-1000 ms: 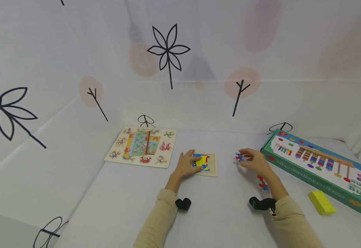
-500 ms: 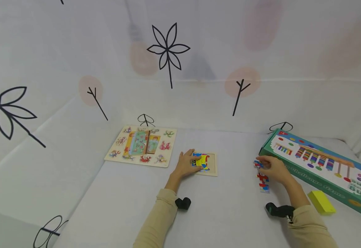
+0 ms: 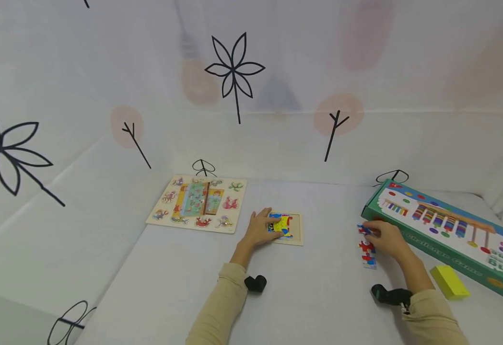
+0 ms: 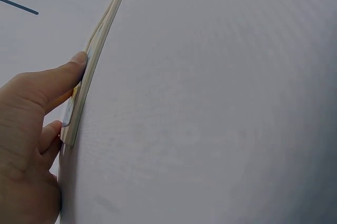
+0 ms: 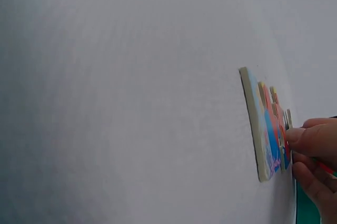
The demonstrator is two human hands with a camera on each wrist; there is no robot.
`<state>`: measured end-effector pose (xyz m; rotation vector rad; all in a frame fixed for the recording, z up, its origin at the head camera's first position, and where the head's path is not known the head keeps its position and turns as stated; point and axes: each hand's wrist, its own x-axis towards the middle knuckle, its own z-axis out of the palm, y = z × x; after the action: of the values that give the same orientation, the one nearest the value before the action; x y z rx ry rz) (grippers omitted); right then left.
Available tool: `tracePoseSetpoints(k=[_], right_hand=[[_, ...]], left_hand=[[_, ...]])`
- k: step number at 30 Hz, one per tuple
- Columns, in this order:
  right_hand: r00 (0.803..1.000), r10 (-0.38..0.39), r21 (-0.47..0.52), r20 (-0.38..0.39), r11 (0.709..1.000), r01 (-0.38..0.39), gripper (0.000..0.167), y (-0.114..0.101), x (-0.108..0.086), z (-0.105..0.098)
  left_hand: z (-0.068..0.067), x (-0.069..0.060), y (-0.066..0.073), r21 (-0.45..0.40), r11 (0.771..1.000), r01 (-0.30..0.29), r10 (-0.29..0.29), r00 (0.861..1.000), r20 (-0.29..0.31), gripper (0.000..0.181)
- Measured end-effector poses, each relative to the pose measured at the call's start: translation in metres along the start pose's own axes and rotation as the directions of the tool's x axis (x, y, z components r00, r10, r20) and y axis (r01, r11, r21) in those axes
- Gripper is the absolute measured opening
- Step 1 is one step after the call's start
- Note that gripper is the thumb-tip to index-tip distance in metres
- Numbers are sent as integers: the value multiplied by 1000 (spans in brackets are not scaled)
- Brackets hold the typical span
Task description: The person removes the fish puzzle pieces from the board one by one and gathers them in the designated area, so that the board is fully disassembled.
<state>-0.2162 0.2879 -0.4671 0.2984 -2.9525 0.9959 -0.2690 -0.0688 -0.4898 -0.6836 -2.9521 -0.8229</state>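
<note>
The left hand rests on the left part of a small wooden puzzle tray, its thumb and a finger lying over yellow and blue pieces. In the left wrist view the thumb of the left hand presses on the face of the tray. The right hand pinches a red-and-blue puzzle piece low at the table, just beyond other red-and-blue pieces. In the right wrist view the right hand's fingers touch the farthest piece of that row; part of it is hidden.
A board with sea animal pictures lies at the back left, a colourful picture on it. At the right is a long green box, with a yellow block in front of it. A patterned white cloth hangs behind.
The right hand has moved right and nearer with its piece, bringing it down by the other loose pieces. The left hand and tray have stayed where they were.
</note>
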Motion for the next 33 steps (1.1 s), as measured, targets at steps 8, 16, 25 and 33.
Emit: tracePoseSetpoints(k=[8, 16, 25, 33], right_hand=[[1000, 23, -7, -5, 1000, -23, 38, 3, -2, 0], [1000, 16, -5, -9, 1000, -17, 36, 4, -3, -1], [1000, 10, -13, -21, 1000, -10, 34, 4, -4, -1], [999, 25, -28, -32, 999, -26, 33, -3, -5, -1]], left_hand=[[1, 0, 0, -22, 1000, 3, -3, 1000, 7, 51], [0, 0, 0, -37, 999, 4, -4, 1000, 4, 51], [-2, -1, 2, -36, 999, 2, -2, 1000, -1, 51], [-2, -1, 1, -34, 999, -6, 5, 1000, -9, 51]])
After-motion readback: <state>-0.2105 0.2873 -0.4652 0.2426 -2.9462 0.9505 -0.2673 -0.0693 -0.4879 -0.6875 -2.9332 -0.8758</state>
